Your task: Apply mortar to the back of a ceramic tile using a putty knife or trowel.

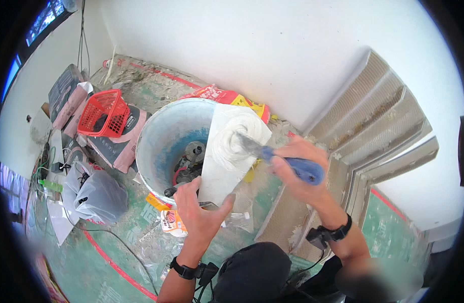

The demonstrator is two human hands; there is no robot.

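Note:
My right hand [305, 164] is closed round the blue handle of a putty knife [306, 170]. The knife's metal blade sits in a swirled mound of white paste [237, 134]. That paste lies on a pale, flat board [216, 174], tilted across the right rim of a large bucket [147, 146]. My left hand [201, 207] grips the board's near end, thumb on one side and fingers on the other. A dark handle [172, 192] sticks out beside the left fingers; its tool is mostly hidden. Dark, dusty tools [194, 151] lie inside the bucket.
Large ribbed-back tiles [373, 108] lean against the wall at right. Left of the bucket are a red plastic basket [104, 113] on bags [116, 146] and a white plastic bag [98, 194]. A cable [123, 242] crosses the green floor covering. Red-yellow packaging [232, 98] lies behind the bucket.

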